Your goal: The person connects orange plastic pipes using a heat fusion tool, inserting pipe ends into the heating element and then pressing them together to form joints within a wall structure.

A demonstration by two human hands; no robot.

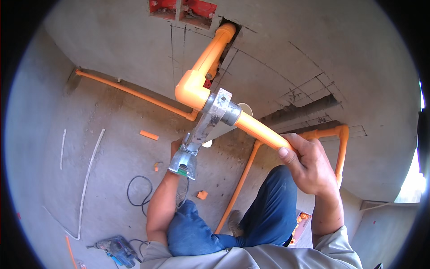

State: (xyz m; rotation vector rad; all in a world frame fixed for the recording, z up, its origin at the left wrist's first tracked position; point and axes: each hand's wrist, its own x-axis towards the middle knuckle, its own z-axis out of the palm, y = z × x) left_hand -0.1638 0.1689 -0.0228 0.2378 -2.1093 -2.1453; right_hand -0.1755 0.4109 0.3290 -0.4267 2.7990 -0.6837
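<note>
My right hand [309, 163] is closed around the near end of an orange plastic pipe [264, 133], thumb on top. The pipe's other end meets a grey heating socket on a pipe welder [207, 130]. On the opposite side of its metal heating plate, the other socket meets an orange elbow fitting [192, 89]. That elbow joins an orange pipe [211, 53] coming out of a slot in the wall. My left hand [175, 145] is behind the welder, beside its flared metal guard. Its fingers are hidden, so its grip does not show.
Orange pipes run along the wall foot [134, 95] and near my right leg [242, 184]. A power drill [117, 251], a black cable [134, 179], a pale bent conduit [92, 161] and orange offcuts [149, 135] lie on the floor. Red boxes [197, 12] sit in the wall.
</note>
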